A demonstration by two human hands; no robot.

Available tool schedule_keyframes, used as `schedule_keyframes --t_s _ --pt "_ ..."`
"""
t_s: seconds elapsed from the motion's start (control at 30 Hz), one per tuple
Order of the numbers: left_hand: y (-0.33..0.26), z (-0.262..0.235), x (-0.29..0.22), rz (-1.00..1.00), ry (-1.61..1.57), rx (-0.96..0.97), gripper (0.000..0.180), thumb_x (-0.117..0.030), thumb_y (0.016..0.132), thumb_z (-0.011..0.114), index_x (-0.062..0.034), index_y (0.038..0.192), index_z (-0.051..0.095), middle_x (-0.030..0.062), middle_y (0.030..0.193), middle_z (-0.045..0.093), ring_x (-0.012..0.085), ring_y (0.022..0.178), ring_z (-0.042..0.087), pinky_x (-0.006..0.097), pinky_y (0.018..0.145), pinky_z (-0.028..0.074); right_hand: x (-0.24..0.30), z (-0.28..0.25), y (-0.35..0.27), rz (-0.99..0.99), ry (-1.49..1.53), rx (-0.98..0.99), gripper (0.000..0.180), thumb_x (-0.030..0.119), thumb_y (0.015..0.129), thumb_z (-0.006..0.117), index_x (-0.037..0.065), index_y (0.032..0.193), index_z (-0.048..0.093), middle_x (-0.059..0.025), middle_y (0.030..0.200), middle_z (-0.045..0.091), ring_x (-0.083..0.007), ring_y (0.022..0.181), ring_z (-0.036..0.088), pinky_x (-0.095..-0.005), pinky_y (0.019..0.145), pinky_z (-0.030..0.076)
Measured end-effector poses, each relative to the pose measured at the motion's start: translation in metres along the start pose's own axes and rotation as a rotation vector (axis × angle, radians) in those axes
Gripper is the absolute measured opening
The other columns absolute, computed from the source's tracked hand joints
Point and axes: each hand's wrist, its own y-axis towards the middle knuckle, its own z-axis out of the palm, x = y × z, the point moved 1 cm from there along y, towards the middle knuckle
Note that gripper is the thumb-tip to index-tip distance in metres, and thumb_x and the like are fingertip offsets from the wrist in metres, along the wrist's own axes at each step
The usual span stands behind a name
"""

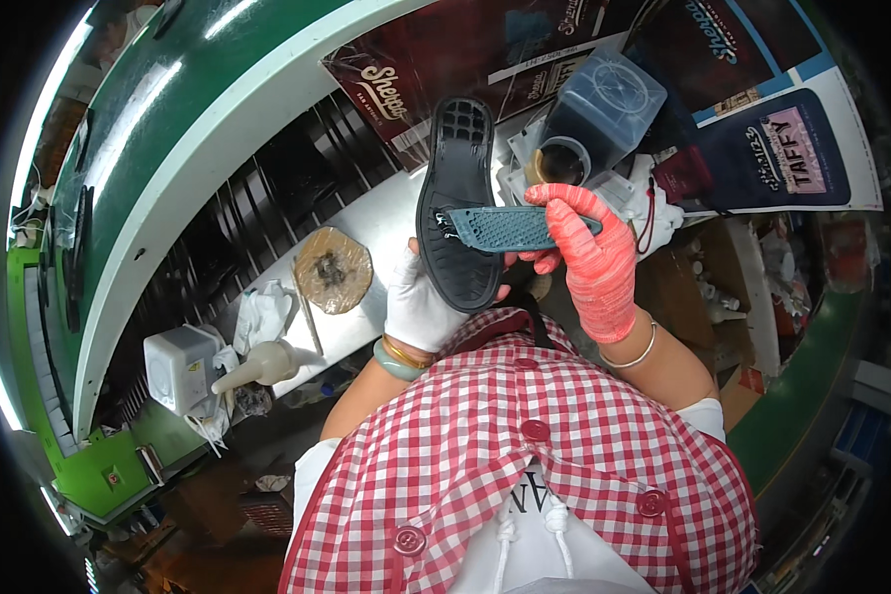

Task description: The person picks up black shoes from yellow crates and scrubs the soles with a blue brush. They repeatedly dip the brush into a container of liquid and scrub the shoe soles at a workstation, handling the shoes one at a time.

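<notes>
My left hand (418, 300), in a white glove, is closed around the heel half of a black shoe sole (457, 168). The sole stands lengthwise, its toe end with square recesses pointing away from me. My right hand (594, 262), in a coral-pink knit glove, grips a flat blue-grey strip (505, 229) with a raised pattern. The strip lies across the sole's middle, its left end over the sole's inner face. Pale strand-like marks show beside that end; whether they belong to the strip or the sole, I cannot tell.
A clear plastic container (612, 99) stands beyond my right hand, with a round dark-mouthed pot (562, 160) beside it. Left of the sole lie a film-wrapped disc (334, 270), a nozzle bottle (267, 364) and a white jug (182, 368). A green machine with a pale curved edge (158, 188) arches at left.
</notes>
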Motion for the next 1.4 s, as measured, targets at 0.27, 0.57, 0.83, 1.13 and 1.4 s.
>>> schedule_keyframes --t_s 0.27,0.57,0.83,1.13,1.4 --pt "-0.004 0.017 0.007 0.004 0.051 0.028 0.068 -0.051 0.083 0.055 -0.0099 0.134 0.038 0.0172 0.130 0.045 0.0358 0.114 0.049 0.058 0.089 0.045 0.002 0.010 -0.012 -0.012 -0.022 -0.003 0.021 0.016 0.093 0.051 0.002 0.105 0.062 -0.0068 0.095 0.064 -0.0115 0.070 0.064 -0.0192 0.056 0.049" --pt "-0.008 0.018 0.008 0.046 0.186 0.012 0.074 -0.054 0.081 0.058 -0.0108 0.136 0.034 0.0139 0.135 0.040 0.0334 0.120 0.045 0.056 0.093 0.043 0.000 0.016 -0.012 -0.135 -0.052 -0.048 0.018 0.012 0.091 0.054 0.001 0.102 0.063 -0.0051 0.087 0.064 -0.0096 0.067 0.063 -0.0188 0.053 0.049" --pt "-0.011 0.023 0.008 -0.005 0.239 0.048 0.082 -0.053 0.077 0.064 -0.0123 0.140 0.029 0.0144 0.138 0.037 0.0395 0.125 0.038 0.058 0.091 0.044 0.008 0.015 0.001 -0.224 -0.068 -0.116 0.016 0.010 0.090 0.054 0.001 0.098 0.064 -0.0047 0.082 0.064 -0.0081 0.064 0.062 -0.0189 0.052 0.047" --pt "-0.018 0.022 0.008 -0.048 0.258 0.037 0.084 -0.051 0.074 0.068 -0.0125 0.139 0.030 0.0133 0.137 0.039 0.0412 0.124 0.039 0.060 0.090 0.044 0.029 0.013 0.011 -0.249 -0.023 -0.149 0.017 0.012 0.090 0.054 0.001 0.097 0.064 -0.0053 0.079 0.064 -0.0084 0.064 0.063 -0.0190 0.051 0.046" --pt "-0.022 0.024 0.007 -0.073 0.287 0.090 0.085 -0.050 0.073 0.070 -0.0123 0.139 0.031 0.0141 0.134 0.041 0.0400 0.123 0.041 0.061 0.089 0.044 0.045 0.008 0.024 -0.298 -0.039 -0.151 0.018 0.014 0.091 0.053 0.001 0.097 0.064 -0.0044 0.076 0.063 -0.0086 0.062 0.062 -0.0188 0.050 0.046"
